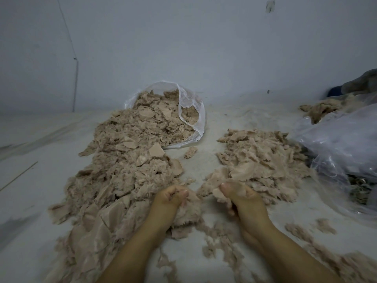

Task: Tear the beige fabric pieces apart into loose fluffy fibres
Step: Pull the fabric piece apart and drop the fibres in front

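Note:
A long heap of beige fabric pieces (126,166) spills from a clear plastic bag (191,111) down the left side of the pale floor. A second, fluffier beige pile (263,160) lies to the right. My left hand (171,198) grips a beige tuft (188,213) at the near end of the left heap, fingers curled round it. My right hand (242,198) pinches another beige clump (219,194) at the near edge of the right pile. The two hands are a short gap apart, with thin fibres trailing between them.
A large crumpled clear plastic sheet (342,148) lies at the right, with more brownish fibre (324,108) and a grey cloth (363,81) behind it. Loose fibre scraps (224,240) lie on the floor near my forearms. A grey wall (183,48) stands close behind the bag.

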`<state>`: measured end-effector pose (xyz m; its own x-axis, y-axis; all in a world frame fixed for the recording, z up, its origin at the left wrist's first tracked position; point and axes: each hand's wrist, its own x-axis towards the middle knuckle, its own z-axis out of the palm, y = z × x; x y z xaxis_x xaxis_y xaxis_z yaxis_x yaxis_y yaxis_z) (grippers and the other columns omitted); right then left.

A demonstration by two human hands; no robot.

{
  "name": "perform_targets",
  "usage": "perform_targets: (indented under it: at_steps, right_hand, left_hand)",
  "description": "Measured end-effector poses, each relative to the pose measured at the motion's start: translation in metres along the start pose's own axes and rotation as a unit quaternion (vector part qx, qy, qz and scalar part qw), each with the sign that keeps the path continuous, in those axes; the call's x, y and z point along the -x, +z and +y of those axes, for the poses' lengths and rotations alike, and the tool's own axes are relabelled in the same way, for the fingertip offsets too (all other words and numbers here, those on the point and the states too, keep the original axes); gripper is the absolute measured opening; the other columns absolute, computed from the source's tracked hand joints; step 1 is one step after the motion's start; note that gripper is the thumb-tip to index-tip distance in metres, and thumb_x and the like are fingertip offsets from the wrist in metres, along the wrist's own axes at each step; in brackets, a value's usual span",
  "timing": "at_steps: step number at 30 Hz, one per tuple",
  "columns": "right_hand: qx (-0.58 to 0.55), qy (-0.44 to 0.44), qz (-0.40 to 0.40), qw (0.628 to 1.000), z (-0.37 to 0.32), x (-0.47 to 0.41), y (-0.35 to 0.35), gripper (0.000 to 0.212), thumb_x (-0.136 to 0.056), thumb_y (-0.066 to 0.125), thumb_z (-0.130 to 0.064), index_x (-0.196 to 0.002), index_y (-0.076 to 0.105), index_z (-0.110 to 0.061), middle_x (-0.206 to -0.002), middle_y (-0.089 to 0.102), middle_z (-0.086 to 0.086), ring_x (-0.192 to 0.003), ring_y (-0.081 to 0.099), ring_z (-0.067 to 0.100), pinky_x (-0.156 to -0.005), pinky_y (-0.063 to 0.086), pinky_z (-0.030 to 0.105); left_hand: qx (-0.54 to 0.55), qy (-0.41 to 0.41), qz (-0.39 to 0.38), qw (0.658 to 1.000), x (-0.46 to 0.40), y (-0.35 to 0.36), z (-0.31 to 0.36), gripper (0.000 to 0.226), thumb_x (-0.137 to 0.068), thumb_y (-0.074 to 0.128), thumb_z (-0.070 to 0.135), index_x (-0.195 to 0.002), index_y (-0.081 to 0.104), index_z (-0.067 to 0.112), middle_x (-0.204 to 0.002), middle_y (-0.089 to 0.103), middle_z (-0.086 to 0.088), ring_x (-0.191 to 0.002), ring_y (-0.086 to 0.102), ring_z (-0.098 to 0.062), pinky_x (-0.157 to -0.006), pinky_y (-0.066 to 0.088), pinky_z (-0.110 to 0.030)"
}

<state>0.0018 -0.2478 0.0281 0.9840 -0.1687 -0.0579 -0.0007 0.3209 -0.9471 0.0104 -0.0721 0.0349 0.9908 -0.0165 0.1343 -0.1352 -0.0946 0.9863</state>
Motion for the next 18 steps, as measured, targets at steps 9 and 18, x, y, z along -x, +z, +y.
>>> perform_targets:
  at_steps: [9,18]
  right_hand:
    - [-0.127,0.052,-0.112,0.984,-0.005,0.0,0.001,0.043,-0.072,0.069,-0.028,-0.107,0.062,-0.005,-0.092,0.073,0.011,-0.079,0.071,0.018,-0.061,0.056,0.025]
    - [0.188,-0.058,-0.162,0.967,0.003,0.012,0.008,0.013,-0.085,0.066,-0.001,-0.076,0.064,-0.011,-0.059,0.064,0.0,-0.054,0.059,0.011,-0.053,0.049,0.02]
  left_hand:
    - [0.054,0.033,-0.058,0.996,0.006,0.008,0.003,0.024,-0.088,0.055,0.024,-0.069,0.059,0.01,-0.045,0.056,0.007,-0.037,0.046,0.003,-0.041,0.036,-0.008]
    - [0.148,0.049,-0.041,0.987,0.0,0.002,-0.001,0.015,-0.075,0.064,0.034,-0.071,0.068,0.02,-0.068,0.065,-0.003,-0.059,0.059,-0.015,-0.058,0.05,-0.027]
